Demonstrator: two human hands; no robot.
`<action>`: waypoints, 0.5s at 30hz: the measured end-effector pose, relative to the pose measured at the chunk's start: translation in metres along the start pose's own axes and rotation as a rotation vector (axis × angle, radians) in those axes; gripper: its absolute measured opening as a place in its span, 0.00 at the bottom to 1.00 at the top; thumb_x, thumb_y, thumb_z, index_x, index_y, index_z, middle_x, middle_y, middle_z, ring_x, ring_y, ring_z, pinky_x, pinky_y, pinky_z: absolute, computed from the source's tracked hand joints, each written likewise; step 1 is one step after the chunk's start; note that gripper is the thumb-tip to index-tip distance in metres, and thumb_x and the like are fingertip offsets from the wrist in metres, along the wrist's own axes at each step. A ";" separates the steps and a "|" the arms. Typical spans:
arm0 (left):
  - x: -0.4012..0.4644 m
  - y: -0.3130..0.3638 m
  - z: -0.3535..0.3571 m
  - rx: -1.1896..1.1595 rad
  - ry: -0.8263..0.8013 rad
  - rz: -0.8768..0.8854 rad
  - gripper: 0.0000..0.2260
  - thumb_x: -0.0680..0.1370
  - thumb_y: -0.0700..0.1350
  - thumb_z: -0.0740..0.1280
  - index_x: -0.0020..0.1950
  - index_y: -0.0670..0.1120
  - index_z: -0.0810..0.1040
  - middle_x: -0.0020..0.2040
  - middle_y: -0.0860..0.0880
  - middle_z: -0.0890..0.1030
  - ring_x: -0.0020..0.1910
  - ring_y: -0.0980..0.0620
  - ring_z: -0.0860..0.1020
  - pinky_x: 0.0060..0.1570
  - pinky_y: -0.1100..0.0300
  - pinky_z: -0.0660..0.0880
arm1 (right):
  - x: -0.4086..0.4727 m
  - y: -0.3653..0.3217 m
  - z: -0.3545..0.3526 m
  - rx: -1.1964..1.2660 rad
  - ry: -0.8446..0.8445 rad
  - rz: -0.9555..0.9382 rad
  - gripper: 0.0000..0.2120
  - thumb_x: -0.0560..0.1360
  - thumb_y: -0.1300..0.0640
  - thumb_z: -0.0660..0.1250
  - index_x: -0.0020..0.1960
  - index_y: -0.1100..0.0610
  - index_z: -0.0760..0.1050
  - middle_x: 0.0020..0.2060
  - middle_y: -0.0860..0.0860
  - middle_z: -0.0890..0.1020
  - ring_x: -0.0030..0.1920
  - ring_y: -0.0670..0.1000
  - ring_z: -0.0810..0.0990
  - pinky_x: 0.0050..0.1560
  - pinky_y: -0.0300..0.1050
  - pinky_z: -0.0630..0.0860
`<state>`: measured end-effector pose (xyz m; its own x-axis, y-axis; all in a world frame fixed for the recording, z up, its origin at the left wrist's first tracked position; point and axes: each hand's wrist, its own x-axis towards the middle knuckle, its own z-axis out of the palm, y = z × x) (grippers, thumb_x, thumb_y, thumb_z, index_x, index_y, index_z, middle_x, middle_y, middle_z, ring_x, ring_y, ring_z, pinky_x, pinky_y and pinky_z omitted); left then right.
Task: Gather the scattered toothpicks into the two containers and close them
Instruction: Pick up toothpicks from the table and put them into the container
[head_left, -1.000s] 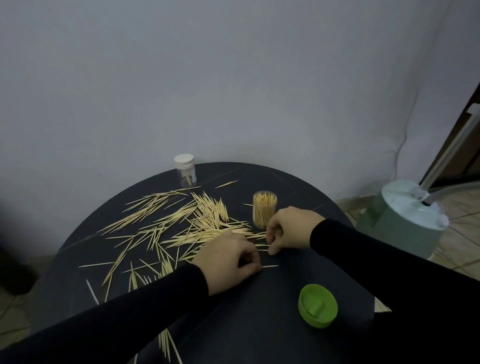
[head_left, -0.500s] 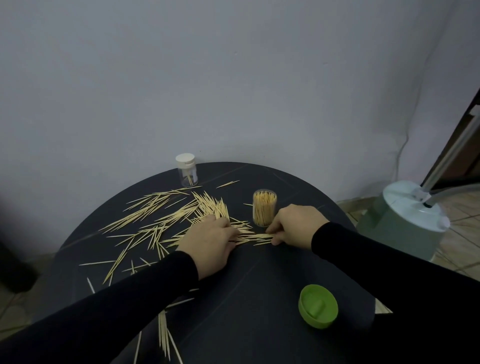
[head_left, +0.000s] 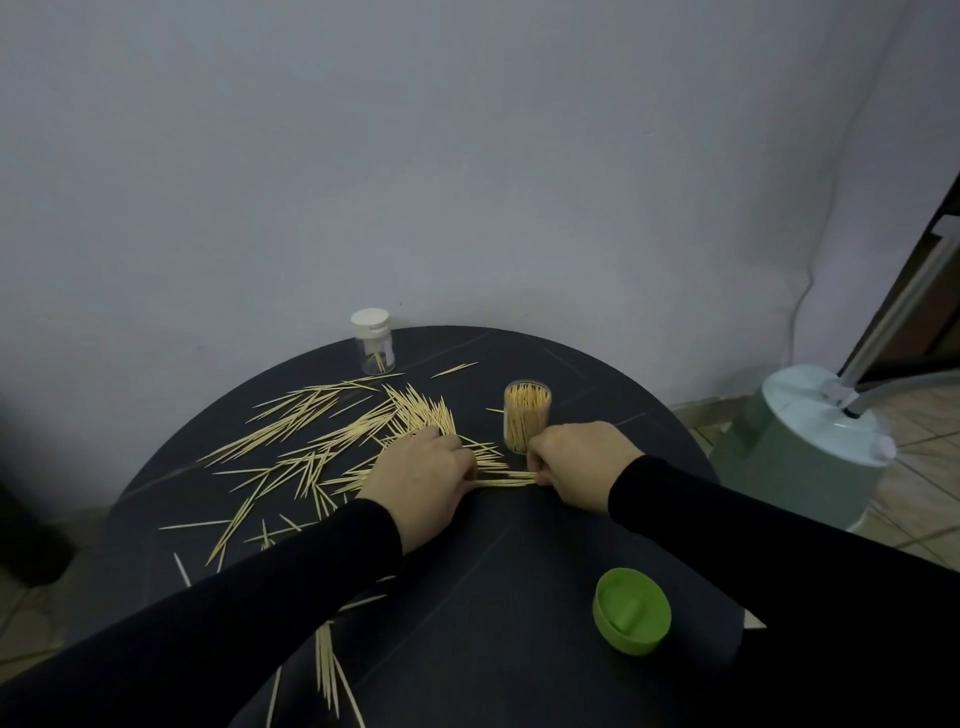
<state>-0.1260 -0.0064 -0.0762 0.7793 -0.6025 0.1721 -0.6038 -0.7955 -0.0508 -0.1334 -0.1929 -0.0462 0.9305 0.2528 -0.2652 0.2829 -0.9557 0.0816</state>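
Scattered toothpicks cover the left and middle of the round black table. An open clear container, packed with upright toothpicks, stands mid-table. A second clear container with a white cap sits at the back left, holding a few toothpicks. The green lid lies upturned at the front right. My left hand and my right hand pinch the two ends of a small toothpick bundle lying on the table just in front of the open container.
A pale green appliance with a hose stands on the tiled floor right of the table. A few toothpicks lie near the table's front edge. A grey wall rises behind the table.
My left hand moved up and left into the pile, then drew toothpicks toward my right hand. The bundle between both hands has tightened into a line.
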 end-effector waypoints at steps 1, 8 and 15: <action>0.000 0.000 0.000 0.002 0.003 0.000 0.13 0.82 0.53 0.56 0.60 0.51 0.75 0.57 0.53 0.76 0.55 0.53 0.70 0.55 0.59 0.69 | 0.000 0.000 -0.001 -0.010 -0.003 -0.006 0.08 0.79 0.54 0.63 0.58 0.53 0.74 0.54 0.50 0.78 0.54 0.50 0.77 0.57 0.47 0.76; 0.001 -0.001 0.004 0.020 0.011 -0.005 0.11 0.82 0.51 0.55 0.60 0.50 0.73 0.58 0.52 0.74 0.56 0.52 0.70 0.57 0.58 0.70 | -0.001 -0.005 0.001 -0.091 -0.012 -0.011 0.11 0.79 0.55 0.63 0.60 0.55 0.73 0.53 0.53 0.78 0.52 0.52 0.78 0.55 0.50 0.77; 0.003 -0.005 0.002 -0.082 0.061 -0.077 0.07 0.82 0.48 0.57 0.56 0.51 0.72 0.54 0.54 0.74 0.53 0.54 0.70 0.55 0.59 0.70 | -0.008 -0.007 -0.008 -0.088 0.043 0.006 0.11 0.78 0.55 0.64 0.59 0.55 0.73 0.53 0.52 0.78 0.51 0.52 0.78 0.54 0.47 0.76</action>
<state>-0.1200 -0.0046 -0.0773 0.8136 -0.5330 0.2324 -0.5565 -0.8297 0.0451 -0.1407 -0.1873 -0.0370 0.9408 0.2553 -0.2230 0.2949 -0.9408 0.1672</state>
